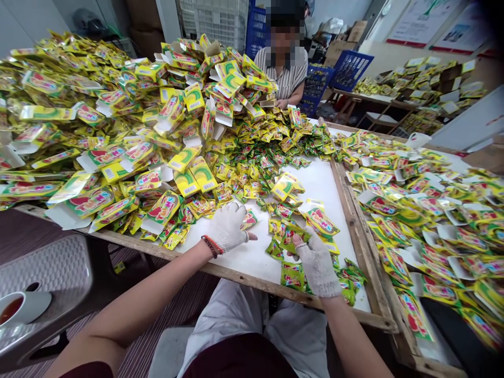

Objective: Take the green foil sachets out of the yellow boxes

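My left hand [227, 227], in a white glove with a beaded bracelet at the wrist, rests on the white tabletop [323, 184] with its fingers curled over small yellow-green sachets [249, 218]. My right hand [317, 263], also gloved, pinches a green sachet [289, 236] among several loose ones. A yellow carton with a red picture [321, 220] lies open just beyond my right hand. A huge heap of flat yellow cartons [118, 121] fills the left and far side of the table.
A wooden rim [354, 210] divides this table from a second one at the right, covered in cartons [425, 210]. A person in a striped shirt [285, 73] sits opposite. Blue crates [348, 68] stand behind. A cup of tea [18, 307] sits on a grey stool at the left.
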Tool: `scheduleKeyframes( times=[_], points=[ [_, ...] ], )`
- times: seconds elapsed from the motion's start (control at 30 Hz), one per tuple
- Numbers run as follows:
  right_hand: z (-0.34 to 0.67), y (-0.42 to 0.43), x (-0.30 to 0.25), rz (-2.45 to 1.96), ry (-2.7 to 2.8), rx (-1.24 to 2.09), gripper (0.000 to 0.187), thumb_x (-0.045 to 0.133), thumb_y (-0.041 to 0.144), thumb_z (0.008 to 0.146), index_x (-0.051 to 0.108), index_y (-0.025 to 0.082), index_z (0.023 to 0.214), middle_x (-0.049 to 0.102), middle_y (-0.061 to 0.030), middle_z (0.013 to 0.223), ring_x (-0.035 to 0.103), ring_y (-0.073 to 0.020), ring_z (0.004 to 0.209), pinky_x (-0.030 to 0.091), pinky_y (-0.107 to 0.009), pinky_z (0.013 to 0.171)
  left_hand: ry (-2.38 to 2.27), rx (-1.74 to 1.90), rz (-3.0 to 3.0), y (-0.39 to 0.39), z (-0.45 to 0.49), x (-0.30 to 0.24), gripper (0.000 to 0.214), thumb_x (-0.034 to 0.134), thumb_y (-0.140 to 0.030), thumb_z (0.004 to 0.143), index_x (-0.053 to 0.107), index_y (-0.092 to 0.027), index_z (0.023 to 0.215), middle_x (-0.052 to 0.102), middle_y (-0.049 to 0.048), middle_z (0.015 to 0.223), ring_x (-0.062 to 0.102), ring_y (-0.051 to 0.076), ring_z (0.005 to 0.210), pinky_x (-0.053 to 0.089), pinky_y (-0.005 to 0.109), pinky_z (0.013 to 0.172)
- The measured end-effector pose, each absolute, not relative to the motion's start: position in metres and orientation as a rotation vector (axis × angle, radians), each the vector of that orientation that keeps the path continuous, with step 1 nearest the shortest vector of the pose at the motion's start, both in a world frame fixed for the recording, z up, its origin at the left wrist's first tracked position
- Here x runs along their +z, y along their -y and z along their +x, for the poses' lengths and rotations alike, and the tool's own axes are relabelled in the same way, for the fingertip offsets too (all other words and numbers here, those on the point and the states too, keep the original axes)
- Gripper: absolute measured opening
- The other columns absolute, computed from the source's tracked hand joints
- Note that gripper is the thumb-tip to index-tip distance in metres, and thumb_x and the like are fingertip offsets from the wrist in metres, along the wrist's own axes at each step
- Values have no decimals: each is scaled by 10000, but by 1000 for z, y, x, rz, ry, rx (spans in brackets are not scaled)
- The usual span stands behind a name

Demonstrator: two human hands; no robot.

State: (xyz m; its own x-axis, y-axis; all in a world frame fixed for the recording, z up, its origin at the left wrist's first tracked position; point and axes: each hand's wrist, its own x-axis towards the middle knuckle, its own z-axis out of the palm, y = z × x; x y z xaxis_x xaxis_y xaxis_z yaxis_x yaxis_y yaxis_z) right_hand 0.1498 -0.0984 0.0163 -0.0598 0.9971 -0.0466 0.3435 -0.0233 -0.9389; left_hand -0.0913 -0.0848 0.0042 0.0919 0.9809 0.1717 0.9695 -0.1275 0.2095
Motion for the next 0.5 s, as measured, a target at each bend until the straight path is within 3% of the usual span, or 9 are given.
scheduleKeyframes(
  times=[0.13, 0.27, 0.5],
  points=[
    [140, 93, 15, -1477, 1388, 1052, 487, 598, 532, 781, 537, 168, 1099, 669, -37, 827, 593, -137, 497, 490, -269, 449, -2037, 368, 2192, 97, -82, 6, 469, 657, -489, 691, 540, -172, 1016, 541, 127, 1020, 542, 284, 915, 426, 359, 706],
    [127, 90, 16, -1452, 1349, 1074, 468, 568, 534, 798, 535, 172, 1094, 662, -35, 837, 591, -128, 481, 499, -270, 445, -1777, 551, 2172, 115, -77, 12, 433, 654, -373, 673, 496, -189, 1033, 522, 84, 1037, 542, 228, 874, 435, 320, 695],
    [144, 90, 18, -1586, 1901, 891, 435, 528, 473, 828, 603, 136, 1093, 677, -46, 703, 596, -161, 493, 474, -276, 469, -1539, 653, 2141, 131, -71, 15, 428, 624, -310, 684, 488, -159, 1062, 535, 69, 996, 538, 214, 857, 440, 323, 729]
  ],
)
